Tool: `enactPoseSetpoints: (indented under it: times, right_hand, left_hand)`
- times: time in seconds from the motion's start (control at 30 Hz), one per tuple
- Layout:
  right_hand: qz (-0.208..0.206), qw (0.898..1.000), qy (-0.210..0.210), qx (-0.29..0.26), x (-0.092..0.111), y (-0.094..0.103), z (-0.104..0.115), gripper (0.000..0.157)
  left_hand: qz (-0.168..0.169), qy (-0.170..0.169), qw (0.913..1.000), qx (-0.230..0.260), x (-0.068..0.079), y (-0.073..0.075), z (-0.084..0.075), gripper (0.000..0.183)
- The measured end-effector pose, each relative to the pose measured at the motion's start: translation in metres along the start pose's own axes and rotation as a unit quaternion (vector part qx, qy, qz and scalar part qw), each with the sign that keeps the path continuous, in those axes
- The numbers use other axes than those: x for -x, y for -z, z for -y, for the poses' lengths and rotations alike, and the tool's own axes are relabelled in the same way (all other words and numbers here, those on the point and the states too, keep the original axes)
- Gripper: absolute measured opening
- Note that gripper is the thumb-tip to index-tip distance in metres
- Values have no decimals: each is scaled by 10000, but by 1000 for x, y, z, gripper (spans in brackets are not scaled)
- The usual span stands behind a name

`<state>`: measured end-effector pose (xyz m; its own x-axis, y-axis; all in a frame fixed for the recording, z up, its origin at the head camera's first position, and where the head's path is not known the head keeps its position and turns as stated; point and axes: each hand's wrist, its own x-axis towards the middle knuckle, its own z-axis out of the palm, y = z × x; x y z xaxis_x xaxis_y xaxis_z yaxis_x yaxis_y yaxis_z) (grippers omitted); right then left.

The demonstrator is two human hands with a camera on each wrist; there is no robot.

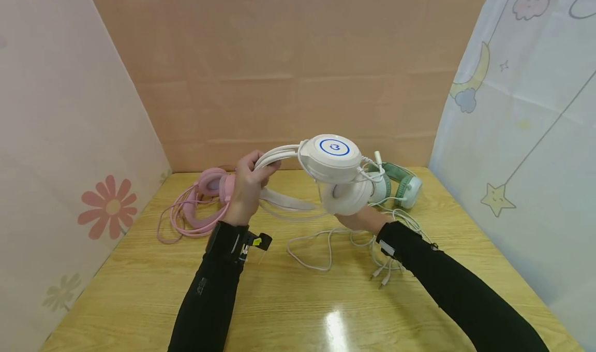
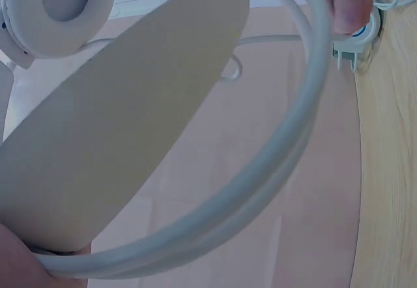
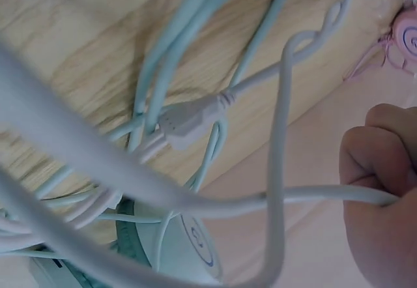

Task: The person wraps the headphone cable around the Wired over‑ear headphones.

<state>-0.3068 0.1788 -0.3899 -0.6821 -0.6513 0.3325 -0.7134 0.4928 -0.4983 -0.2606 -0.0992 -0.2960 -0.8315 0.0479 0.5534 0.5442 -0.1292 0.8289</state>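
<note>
White over-ear headphones (image 1: 331, 158) with a blue ring logo are held up above the table. My left hand (image 1: 248, 189) grips them by the headband (image 2: 130, 112), thumb and fingers round its thin outer bands. An ear cup (image 2: 98, 11) shows at the top of the left wrist view. Below the cups is my right hand (image 1: 365, 219), partly hidden behind them in the head view. In the right wrist view its curled fingers (image 3: 374, 158) hold a white cable (image 3: 319, 195). More of that cable loops loosely in front of the wrist camera, with a moulded splitter (image 3: 190, 120) on it.
Pink headphones (image 1: 207, 222) with a coiled pink cable lie at the back left. Green headphones (image 1: 408, 190) stand at the back right, beside pale cables and small plugs (image 1: 384, 278). A wooden table (image 1: 288, 300) lies beneath, with a tan backdrop (image 1: 298, 72) behind.
</note>
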Motion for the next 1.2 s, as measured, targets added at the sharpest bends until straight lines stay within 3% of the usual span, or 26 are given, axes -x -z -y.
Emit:
enactPoseSetpoints:
  times: [0.1,0.2,0.33,0.5,0.67,0.83,1.03,1.2]
  right_hand:
    - [785,9930,-754,454,4,-5,-1,16]
    - [1420,9795,-1305,584,10,-8,0,29]
    - [1969,9620,-1639,945,20,-12,2,41]
    - [2113,9568,-1366,1459,32,-23,6,34]
    - [2168,9488,-939,2095,43,-27,19,24]
    - [2166,9434,-363,2487,49,-27,35,30]
    - [1913,9480,191,2538,55,-18,45,38]
    - [1776,9538,160,2416,64,-9,41,39]
  left_hand:
    - [-159,-3,9999,48,-3,1,0,15]
    - [-267,26,9994,218,-4,1,-1,19]
    - [-371,103,9979,519,-5,2,-4,21]
    - [-558,125,9977,372,-7,3,-5,23]
    - [-739,51,9967,-324,-9,5,0,24]
    - [-951,71,9922,-800,-10,9,6,27]
    - [-1239,212,9832,-1323,-10,15,12,29]
    - [-1446,377,9738,-1716,-11,23,17,29]
